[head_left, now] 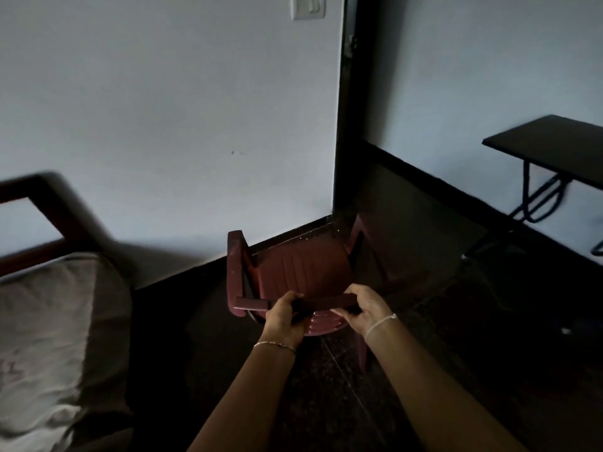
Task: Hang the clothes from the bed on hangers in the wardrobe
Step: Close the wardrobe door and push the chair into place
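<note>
Head view: a dim room; a person stood over a chair near the wall corner.
Hands: the left hand and the right hand were both curled round the chair's top back rail, gripping it, a short gap between them.
Chair: maroon moulded plastic with a ribbed back and rounded arms; hard, smooth, probably light and a bit flexible.
Bed: at the left, with a dark wooden frame and soft, rumpled grey-brown cloth on top; bedding or clothes, I could not tell.
Wardrobe, hangers: not in view.
Floor: dark speckled tile with pale joints; it looked hard and slick.
Bench: a black flat slab on bent metal brackets, well apart from the chair.
Risk: if the chair was dragged, its legs might skid or snag on a tile joint. The thin rail could twist in the grip. A swung leg might strike the bed frame, and the low light hid whatever lay on the floor.
</note>
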Available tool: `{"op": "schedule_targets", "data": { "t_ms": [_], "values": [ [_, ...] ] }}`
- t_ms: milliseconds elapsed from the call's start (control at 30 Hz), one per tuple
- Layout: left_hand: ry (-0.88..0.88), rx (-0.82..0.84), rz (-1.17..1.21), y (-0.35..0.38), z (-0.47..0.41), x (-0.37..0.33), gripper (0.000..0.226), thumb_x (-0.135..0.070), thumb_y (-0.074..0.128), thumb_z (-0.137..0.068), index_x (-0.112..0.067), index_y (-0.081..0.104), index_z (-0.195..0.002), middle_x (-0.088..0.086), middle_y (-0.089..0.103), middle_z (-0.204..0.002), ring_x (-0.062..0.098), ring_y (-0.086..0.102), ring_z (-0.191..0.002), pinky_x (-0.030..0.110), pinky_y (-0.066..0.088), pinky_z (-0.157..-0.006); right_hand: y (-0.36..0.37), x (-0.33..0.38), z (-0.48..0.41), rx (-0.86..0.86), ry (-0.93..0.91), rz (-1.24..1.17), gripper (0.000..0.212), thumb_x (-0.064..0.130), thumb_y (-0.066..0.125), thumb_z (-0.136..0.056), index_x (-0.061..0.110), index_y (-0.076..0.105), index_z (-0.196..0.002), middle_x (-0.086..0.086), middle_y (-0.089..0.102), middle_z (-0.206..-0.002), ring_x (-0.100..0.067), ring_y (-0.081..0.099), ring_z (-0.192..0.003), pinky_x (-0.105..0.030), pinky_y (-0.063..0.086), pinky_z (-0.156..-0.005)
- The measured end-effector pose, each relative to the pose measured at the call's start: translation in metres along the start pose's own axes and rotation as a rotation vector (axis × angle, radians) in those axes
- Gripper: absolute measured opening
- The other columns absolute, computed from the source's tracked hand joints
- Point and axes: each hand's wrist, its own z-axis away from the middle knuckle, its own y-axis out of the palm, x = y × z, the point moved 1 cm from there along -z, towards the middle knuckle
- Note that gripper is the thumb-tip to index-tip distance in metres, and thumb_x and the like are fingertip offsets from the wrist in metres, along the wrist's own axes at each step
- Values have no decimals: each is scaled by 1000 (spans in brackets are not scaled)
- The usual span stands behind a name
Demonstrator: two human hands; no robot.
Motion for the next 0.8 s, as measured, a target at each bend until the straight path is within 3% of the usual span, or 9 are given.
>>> {"op": "schedule_targets", "data": {
  "t_ms": [67,200,333,500,567,700,800],
  "values": [
    [-1,17,3,10,4,3,11,2,53,-87,-1,55,-77,16,57,-74,27,58,-67,30,53,-43,-7,5,5,-22,-2,-23,3,0,49,-89,-2,52,-89,-21,50,-109,-37,56,-108,-48,51,-94],
    [-19,60,-43,32,5,18,16,2,51,-86,-2,54,-71,13,56,-67,23,55,-60,27,52,-41,-33,15,12,-73,-13,-106,8,0,49,-91,1,51,-83,-18,48,-109,-34,52,-110,-48,47,-100],
    [-70,130,-114,65,3,44,15,5,50,-85,-2,53,-72,14,55,-70,24,55,-63,26,52,-42,-71,27,14,-132,-50,-215,9,0,48,-91,0,53,-83,-20,51,-114,-35,52,-114,-46,48,-94],
    [-130,238,-241,124,-2,86,12,3,52,-85,-1,55,-75,15,59,-73,26,58,-67,29,54,-46,-130,61,17,-216,-107,-412,5,-1,48,-92,0,53,-91,-21,49,-124,-37,48,-123,-48,42,-103],
    [-153,281,-305,150,-8,106,1,2,55,-84,1,55,-83,17,61,-82,29,60,-72,32,54,-51,-155,76,17,-259,-126,-484,5,-2,47,-92,0,52,-92,-22,46,-123,-37,48,-122,-47,43,-103],
    [-210,366,-398,200,-20,144,19,1,56,-81,1,54,-100,20,60,-95,32,61,-79,37,55,-58,-201,104,16,-327,-158,-622,12,-3,46,-91,-1,50,-102,-21,44,-116,-37,50,-113,-46,47,-93],
    [-258,417,-464,240,-29,173,28,0,58,-80,4,57,-108,25,61,-107,37,63,-88,41,58,-64,-234,128,15,-354,-182,-701,6,-2,47,-90,3,52,-89,-19,47,-105,-35,53,-97,-45,50,-81]
  ]
}}
